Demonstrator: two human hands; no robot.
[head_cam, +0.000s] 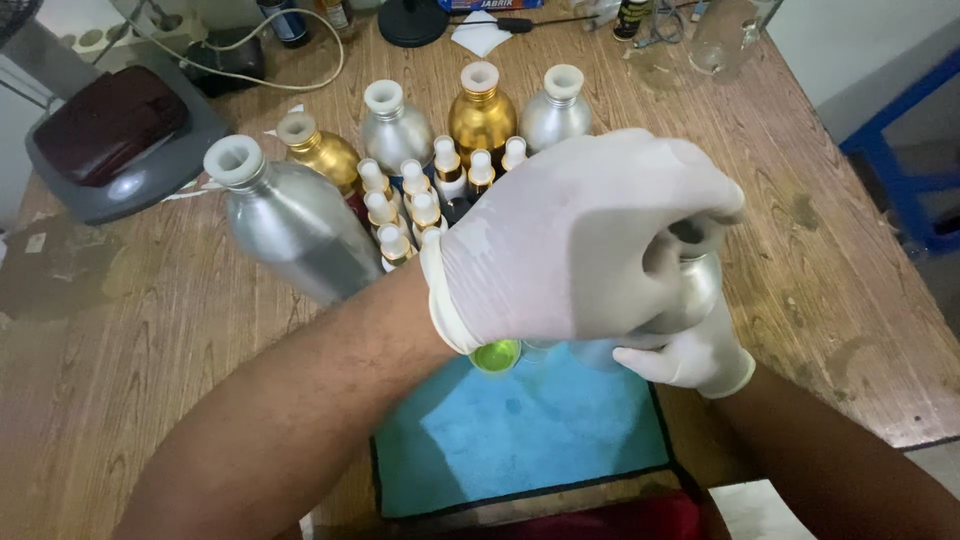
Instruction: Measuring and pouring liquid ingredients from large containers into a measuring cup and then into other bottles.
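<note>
- My left hand (580, 240), in a white glove, is curled over the top of a silver bottle (690, 290); its fingers are bent and pressed together around the bottle's neck, thumb tucked under.
- My right hand (695, 358), also gloved, sits below those fingers with its own fingers wrapped against the bottle's lower side, so the bottle is pinned between both hands.
- The bottle hangs just above the far right corner of a blue mat (520, 440) that lies on the wooden table (130, 350).
- Just under the left wrist, a small lime-green cup (496, 355) stands at the mat's far edge, touching it as far as I can tell.
- Beyond the left fingers stands a tight crowd of small white-capped vials (400, 205), and behind them three larger bottles in a row: silver (395, 130), gold (482, 115), silver (555, 110).
- Further off to the left fingers' side are a big silver bottle (285, 225) and a smaller gold one (320, 155), both with white stoppers.
- Far past them, a dark red case (110, 125) rests on a grey tray, with a pale cable (250, 75) looping near it.
- My left hand blocks most of the held bottle; its mouth and cap are hidden, so I cannot tell whether it is open.
- Something clear sits behind the green cup, too covered to make out.
</note>
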